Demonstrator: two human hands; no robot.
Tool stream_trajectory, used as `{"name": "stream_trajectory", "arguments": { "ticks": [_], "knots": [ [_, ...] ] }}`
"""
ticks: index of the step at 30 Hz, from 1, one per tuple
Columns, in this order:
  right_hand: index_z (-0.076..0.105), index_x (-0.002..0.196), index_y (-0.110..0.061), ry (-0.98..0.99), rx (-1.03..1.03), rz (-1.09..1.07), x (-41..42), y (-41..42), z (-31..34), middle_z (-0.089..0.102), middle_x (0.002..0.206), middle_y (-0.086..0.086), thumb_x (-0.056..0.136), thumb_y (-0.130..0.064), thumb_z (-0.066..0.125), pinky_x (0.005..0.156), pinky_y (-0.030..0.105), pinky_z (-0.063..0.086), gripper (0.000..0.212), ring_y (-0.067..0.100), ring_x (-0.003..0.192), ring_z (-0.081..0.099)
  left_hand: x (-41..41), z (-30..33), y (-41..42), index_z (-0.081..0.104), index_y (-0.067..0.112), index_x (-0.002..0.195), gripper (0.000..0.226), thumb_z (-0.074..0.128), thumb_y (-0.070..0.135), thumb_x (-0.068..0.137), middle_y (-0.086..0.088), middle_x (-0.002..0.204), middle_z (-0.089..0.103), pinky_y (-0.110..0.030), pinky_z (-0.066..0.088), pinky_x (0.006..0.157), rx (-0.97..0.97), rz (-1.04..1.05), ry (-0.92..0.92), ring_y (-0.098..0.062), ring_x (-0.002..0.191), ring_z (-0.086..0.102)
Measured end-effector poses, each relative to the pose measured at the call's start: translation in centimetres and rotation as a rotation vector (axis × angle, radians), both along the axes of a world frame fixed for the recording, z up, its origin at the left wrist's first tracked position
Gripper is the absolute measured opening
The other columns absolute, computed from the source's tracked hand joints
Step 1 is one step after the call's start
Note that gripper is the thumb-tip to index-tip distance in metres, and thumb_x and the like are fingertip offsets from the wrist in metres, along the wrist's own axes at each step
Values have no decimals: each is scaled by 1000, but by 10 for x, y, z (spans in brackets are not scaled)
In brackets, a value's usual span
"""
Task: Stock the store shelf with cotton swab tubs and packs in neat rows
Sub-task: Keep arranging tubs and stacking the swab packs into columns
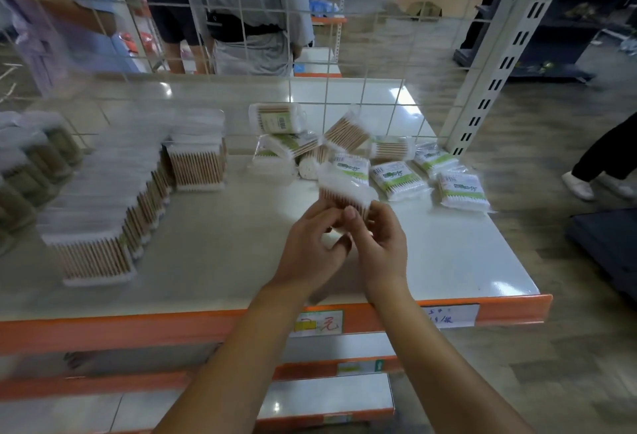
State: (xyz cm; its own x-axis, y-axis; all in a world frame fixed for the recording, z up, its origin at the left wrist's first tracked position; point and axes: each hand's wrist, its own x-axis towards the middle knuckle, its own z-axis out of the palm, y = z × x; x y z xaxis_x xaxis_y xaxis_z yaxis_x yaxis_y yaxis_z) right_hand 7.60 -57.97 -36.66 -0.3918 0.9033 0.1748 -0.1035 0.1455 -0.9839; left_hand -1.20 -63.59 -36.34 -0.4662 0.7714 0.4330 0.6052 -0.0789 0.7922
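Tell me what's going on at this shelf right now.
A person is stocking a white store shelf with an orange front edge. Both the left hand and the right hand hold one clear tub of wooden cotton swabs above the shelf. Rows of similar tubs stand on the left, while green-labelled plastic swab packs and loose tubs lie jumbled at the back right.

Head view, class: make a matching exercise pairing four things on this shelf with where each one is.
Things:
1. held swab pack
2. row of swab tubs
3. loose pile of packs
4. price label

Places:
A. shelf's orange front edge
B. left side of shelf
C. between both hands
D. back right of shelf

Pairs: 1-C, 2-B, 3-D, 4-A
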Motion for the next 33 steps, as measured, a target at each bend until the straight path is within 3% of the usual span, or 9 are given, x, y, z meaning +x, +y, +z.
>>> {"name": "stream_trajectory", "arguments": {
  "ticks": [5, 7, 10, 14, 18, 21, 25, 29, 33],
  "knots": [
    [55, 82, -17, -11, -5, -28, 2, 3, -4, 58, 78, 5, 85, -22, 66, 67, 37, 46, 13, 18, 74, 57, -2, 1, -3, 68, 9, 81, 15, 57, 14, 73, 3, 88, 63, -22, 46, 69, -64, -14, 75, -9, 80, 57],
    [55, 82, -20, -12, -10, -44, 1, 3, -5, 59, 79, 3, 82, -28, 64, 71, 41, 45, 12, 18, 77, 57, -10, 3, -8, 69, 11, 85, 15, 57, 17, 77, 4, 88, 63, -17, 42, 70, -120, -15, 58, -9, 82, 56],
    [55, 79, -28, 21, -25, -17, -2, 2, -6, 59, 78, -2, 78, -35, 60, 71, 40, 43, 9, 15, 77, 57, -38, 9, -25, 69, 10, 90, 23, 53, 23, 80, 1, 89, 64, -17, 39, 74, -169, -8, 190, -14, 87, 57],
    [56, 90, -20, 60, -32, 78, -15, -6, -3, 64, 85, -3, 79, -27, 56, 78, 41, 47, 12, 18, 86, 61, -83, 29, -59, 66, 11, 85, 28, 43, 28, 82, -2, 84, 63, -19, 36, 72, -141, 73, 365, -16, 81, 55],
    [48, 74, -16, 11, 8, 115, -48, -17, 6, 55, 66, -12, 80, -25, 55, 67, 37, 41, 13, 13, 71, 51, -119, 49, -95, 67, 11, 86, 30, 43, 30, 82, -2, 86, 65, -19, 34, 69, -148, 219, 484, -11, 84, 50],
    [46, 67, -19, -33, 56, 134, -84, -31, 11, 49, 62, -13, 86, -11, 62, 59, 23, 38, 26, 3, 62, 46, -140, 57, -125, 68, 11, 87, 33, 42, 30, 82, -2, 84, 65, -24, 37, 68, -171, 320, 562, -14, 82, 49],
    [56, 75, -19, -174, 179, 45, -134, -45, 13, 52, 74, -9, 87, -12, 62, 59, 20, 42, 15, 6, 67, 49, -168, 56, -162, 67, 6, 76, 30, 43, 21, 84, -9, 77, 64, -28, 36, 67, -133, 428, 640, -29, 71, 57],
    [62, 87, -8, -316, 296, 26, -178, -45, 14, 47, 70, -13, 91, -16, 57, 54, 4, 36, 10, -1, 64, 45, -189, 44, -188, 70, 3, 85, 31, 46, 23, 84, -12, 87, 65, -32, 39, 75, -84, 411, 687, -24, 86, 51],
    [64, 94, -5, -429, 323, -17, -201, -42, 3, 58, 84, 2, 93, -16, 53, 59, 13, 35, 16, 13, 73, 52, -202, 26, -197, 72, 5, 88, 36, 50, 31, 79, -13, 91, 67, -28, 36, 80, -167, 327, 725, -20, 93, 46]
  ]
}}
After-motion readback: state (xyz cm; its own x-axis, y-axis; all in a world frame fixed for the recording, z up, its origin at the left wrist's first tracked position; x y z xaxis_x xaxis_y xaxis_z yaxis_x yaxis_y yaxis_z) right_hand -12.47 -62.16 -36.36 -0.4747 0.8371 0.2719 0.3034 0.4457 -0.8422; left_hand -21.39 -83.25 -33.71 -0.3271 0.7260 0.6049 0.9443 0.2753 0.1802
